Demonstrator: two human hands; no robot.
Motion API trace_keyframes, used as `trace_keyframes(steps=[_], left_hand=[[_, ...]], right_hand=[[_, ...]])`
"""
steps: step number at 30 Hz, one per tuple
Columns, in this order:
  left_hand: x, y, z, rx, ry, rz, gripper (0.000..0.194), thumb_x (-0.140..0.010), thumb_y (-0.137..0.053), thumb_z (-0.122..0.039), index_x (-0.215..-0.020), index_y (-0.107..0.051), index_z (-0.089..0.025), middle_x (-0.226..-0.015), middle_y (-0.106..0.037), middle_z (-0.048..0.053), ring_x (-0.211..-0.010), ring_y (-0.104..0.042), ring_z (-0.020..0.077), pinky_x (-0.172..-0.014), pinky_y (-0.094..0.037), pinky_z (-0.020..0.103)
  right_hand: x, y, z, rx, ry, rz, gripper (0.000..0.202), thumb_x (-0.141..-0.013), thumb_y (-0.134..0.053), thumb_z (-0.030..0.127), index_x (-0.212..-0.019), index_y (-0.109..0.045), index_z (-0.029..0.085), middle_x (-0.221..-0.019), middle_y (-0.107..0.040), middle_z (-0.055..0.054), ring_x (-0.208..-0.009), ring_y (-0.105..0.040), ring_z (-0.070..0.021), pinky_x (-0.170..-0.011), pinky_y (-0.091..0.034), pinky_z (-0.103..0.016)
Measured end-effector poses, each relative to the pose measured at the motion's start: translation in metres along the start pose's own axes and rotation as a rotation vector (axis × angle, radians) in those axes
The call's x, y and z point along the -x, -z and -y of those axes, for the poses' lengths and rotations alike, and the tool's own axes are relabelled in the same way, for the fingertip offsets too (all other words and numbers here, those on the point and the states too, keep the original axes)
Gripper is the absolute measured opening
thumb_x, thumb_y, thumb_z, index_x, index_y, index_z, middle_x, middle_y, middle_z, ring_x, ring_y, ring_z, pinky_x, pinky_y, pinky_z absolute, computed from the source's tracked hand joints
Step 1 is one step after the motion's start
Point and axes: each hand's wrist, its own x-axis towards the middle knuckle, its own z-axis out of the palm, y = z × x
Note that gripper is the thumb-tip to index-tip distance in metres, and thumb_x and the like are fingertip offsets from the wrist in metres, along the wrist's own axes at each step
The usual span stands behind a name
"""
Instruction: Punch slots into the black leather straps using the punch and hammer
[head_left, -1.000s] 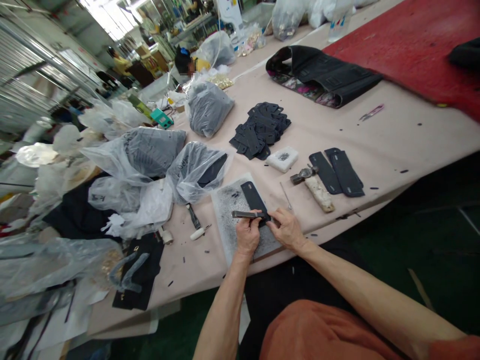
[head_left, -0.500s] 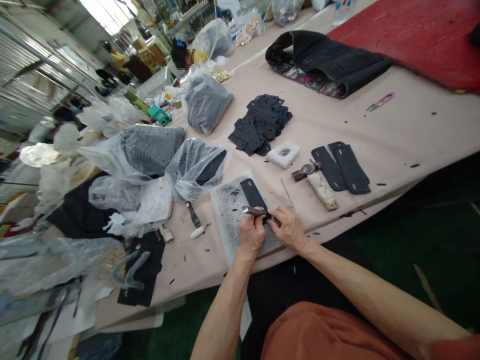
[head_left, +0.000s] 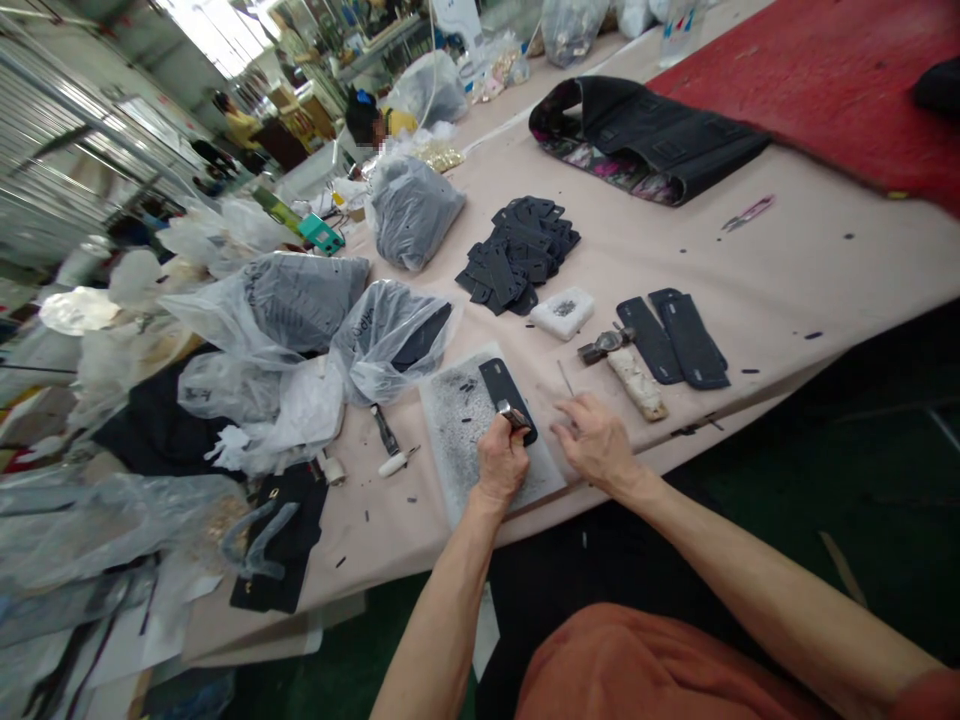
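Grasping an upright metal tool (head_left: 511,412) in a clenched left hand (head_left: 502,462), over the near end of a black strip (head_left: 504,382). Showing the black strip lying lengthwise on a speckled white board (head_left: 454,430), near the table edge. Holding a right hand (head_left: 598,447) to the right of the board, with fingers loosely parted and released from the strip; reaching beside a thin rod (head_left: 565,377), contact being impossible to tell.

Showing, right of the rod, a hammer (head_left: 598,347) lying with a pale handle toward the near side, just beside two overlapping dark pieces (head_left: 694,340). Displaying, farther off, a white block (head_left: 564,315) bearing dark bits and, beyond it, a heap of black pieces (head_left: 517,255). Including pink-handled snips (head_left: 750,212) at far right, near a black bag (head_left: 675,140) and a red sheet (head_left: 825,90). Presenting, to the left, filled plastic bags (head_left: 307,300) on the table (head_left: 795,285), with a white-ended tool (head_left: 388,445) lying nearer.
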Motion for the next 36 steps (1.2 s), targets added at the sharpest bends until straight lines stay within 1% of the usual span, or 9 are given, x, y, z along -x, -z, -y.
trace_keyframes(steps=[5,10,12,18,21,23,26,31,36], left_hand=[[0.001,-0.001,-0.001,-0.006,0.030,-0.003,0.016,-0.084,-0.052,-0.013,-0.094,-0.061,-0.021,-0.092,-0.069,0.006,-0.090,-0.066,0.0208,-0.084,-0.052,0.033],[0.001,0.000,-0.003,0.050,0.033,-0.005,0.017,-0.082,-0.052,-0.011,-0.093,-0.059,-0.022,-0.090,-0.067,0.005,-0.086,-0.064,0.0199,-0.080,-0.051,0.031],[0.001,0.000,-0.004,0.063,0.036,-0.010,0.018,-0.082,-0.052,-0.010,-0.093,-0.059,-0.023,-0.089,-0.066,0.004,-0.085,-0.064,0.0195,-0.079,-0.050,0.031],[0.002,0.001,-0.004,0.084,0.038,-0.029,0.014,-0.080,-0.054,-0.010,-0.086,-0.057,-0.022,-0.079,-0.064,0.002,-0.078,-0.062,0.0179,-0.072,-0.049,0.028],[0.003,0.003,-0.004,0.109,0.038,-0.046,0.015,-0.079,-0.055,-0.008,-0.085,-0.057,-0.022,-0.078,-0.064,0.001,-0.075,-0.061,0.0172,-0.070,-0.048,0.027],[0.003,0.003,-0.005,0.117,0.044,-0.051,0.015,-0.079,-0.055,-0.008,-0.085,-0.058,-0.022,-0.077,-0.064,0.001,-0.074,-0.061,0.0170,-0.069,-0.048,0.027],[0.003,0.004,-0.005,0.119,0.051,-0.040,0.014,-0.080,-0.056,-0.008,-0.085,-0.059,-0.021,-0.077,-0.064,0.001,-0.073,-0.061,0.0168,-0.069,-0.048,0.027],[0.002,0.004,-0.006,0.097,0.058,-0.032,0.015,-0.080,-0.055,-0.007,-0.084,-0.059,-0.021,-0.076,-0.064,0.002,-0.074,-0.061,0.0172,-0.069,-0.047,0.027],[0.003,0.006,-0.007,0.109,0.016,-0.061,0.016,-0.079,-0.054,-0.006,-0.082,-0.058,-0.021,-0.076,-0.065,0.002,-0.073,-0.062,0.0172,-0.068,-0.047,0.027]], right_hand=[[-0.025,0.049,-0.034,0.390,-0.105,-0.040,0.042,-0.077,-0.068,0.031,-0.114,-0.059,0.011,-0.115,-0.053,-0.020,-0.107,-0.049,-0.0347,-0.089,-0.042,-0.046],[-0.037,0.063,-0.061,0.537,-0.267,0.088,0.055,-0.075,-0.068,0.035,-0.121,-0.053,0.009,-0.107,-0.057,-0.022,-0.098,-0.056,-0.0340,-0.079,-0.046,-0.043],[-0.041,0.065,-0.066,0.360,-0.401,0.135,0.047,-0.072,-0.068,0.033,-0.111,-0.056,0.010,-0.095,-0.061,-0.017,-0.087,-0.060,-0.0288,-0.072,-0.047,-0.038],[-0.042,0.071,-0.055,-0.806,-0.794,0.217,0.031,-0.064,-0.068,0.024,-0.090,-0.052,0.019,-0.070,-0.059,-0.001,-0.053,-0.054,-0.0132,-0.046,-0.044,-0.024],[-0.038,0.075,-0.038,-0.900,-0.853,0.139,0.031,-0.063,-0.068,0.021,-0.090,-0.052,0.019,-0.064,-0.057,0.001,-0.045,-0.049,-0.0090,-0.038,-0.037,-0.019],[-0.037,0.083,-0.021,-0.870,-0.788,0.118,0.033,-0.064,-0.068,0.022,-0.094,-0.055,0.018,-0.061,-0.054,0.004,-0.041,-0.046,-0.0076,-0.034,-0.031,-0.017],[-0.038,0.110,0.021,-0.772,-0.514,0.122,0.056,-0.069,-0.069,0.030,-0.122,-0.056,0.020,-0.064,-0.056,0.005,-0.041,-0.046,-0.0084,-0.032,-0.030,-0.018],[-0.034,0.155,0.094,-0.383,-0.015,0.054,0.071,-0.083,-0.062,0.033,-0.149,-0.037,0.029,-0.071,-0.065,0.002,-0.051,-0.055,-0.0123,-0.046,-0.049,-0.024],[-0.029,0.148,0.106,-0.053,0.356,0.240,0.058,-0.085,-0.059,0.026,-0.142,-0.049,0.028,-0.107,-0.072,-0.006,-0.093,-0.068,-0.0235,-0.078,-0.057,-0.034]])
